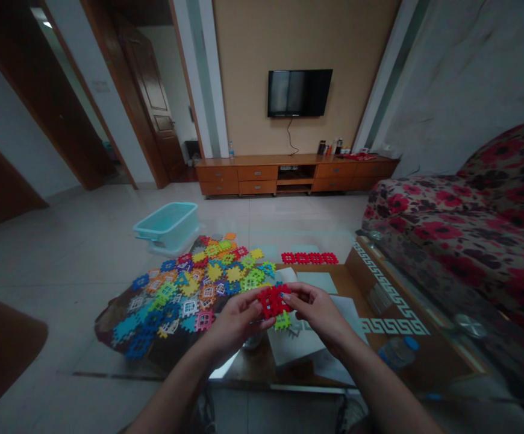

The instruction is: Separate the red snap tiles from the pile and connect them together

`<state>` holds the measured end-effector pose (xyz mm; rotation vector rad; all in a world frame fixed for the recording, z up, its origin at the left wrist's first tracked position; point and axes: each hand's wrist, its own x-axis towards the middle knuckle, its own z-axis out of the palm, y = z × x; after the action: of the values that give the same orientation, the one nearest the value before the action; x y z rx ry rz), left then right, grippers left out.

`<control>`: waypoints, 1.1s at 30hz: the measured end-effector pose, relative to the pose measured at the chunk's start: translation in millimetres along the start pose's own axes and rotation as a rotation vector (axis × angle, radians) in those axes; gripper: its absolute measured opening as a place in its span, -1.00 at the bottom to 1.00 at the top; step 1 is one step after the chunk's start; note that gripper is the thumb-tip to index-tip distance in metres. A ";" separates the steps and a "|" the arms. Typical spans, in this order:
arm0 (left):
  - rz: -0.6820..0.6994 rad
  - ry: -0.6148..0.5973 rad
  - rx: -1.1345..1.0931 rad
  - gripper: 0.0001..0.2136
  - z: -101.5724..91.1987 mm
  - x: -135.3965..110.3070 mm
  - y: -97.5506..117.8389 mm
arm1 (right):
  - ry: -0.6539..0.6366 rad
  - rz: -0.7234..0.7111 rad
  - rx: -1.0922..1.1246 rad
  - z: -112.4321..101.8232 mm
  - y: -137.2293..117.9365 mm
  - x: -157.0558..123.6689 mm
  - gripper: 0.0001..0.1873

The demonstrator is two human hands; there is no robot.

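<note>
Both hands meet over the near part of a glass-topped table, around red plastic interlocking building pieces [271,302]. My left hand [239,316] is closed on their left side, thumb on top. On the right side, my right hand [311,304] pinches them between thumb and fingers. Whether the red part is one piece or two joined ones is hard to tell. Just below lies a lime-green piece [282,320]. Farther back on the glass, a row of several red pieces [309,258] lies joined together. To the left spreads a big heap of multicoloured pieces [208,274].
A turquoise plastic tub [171,224] stands beyond the heap on the left. Under the glass are a white box [289,346] and a bottle with a blue cap [397,352]. A flowered sofa [461,199] borders the right side; a TV cabinet [257,175] stands at the far wall.
</note>
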<state>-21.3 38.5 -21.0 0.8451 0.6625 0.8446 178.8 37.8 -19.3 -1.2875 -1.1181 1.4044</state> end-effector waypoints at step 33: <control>-0.026 0.189 -0.015 -0.54 -6.2 4.7 -11.2 | -0.131 -0.430 -0.422 11.2 -3.0 -15.5 -0.44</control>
<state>-19.7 40.4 -34.5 0.7472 0.8299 0.9113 168.6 22.7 -12.9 -1.1501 -1.7320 0.9702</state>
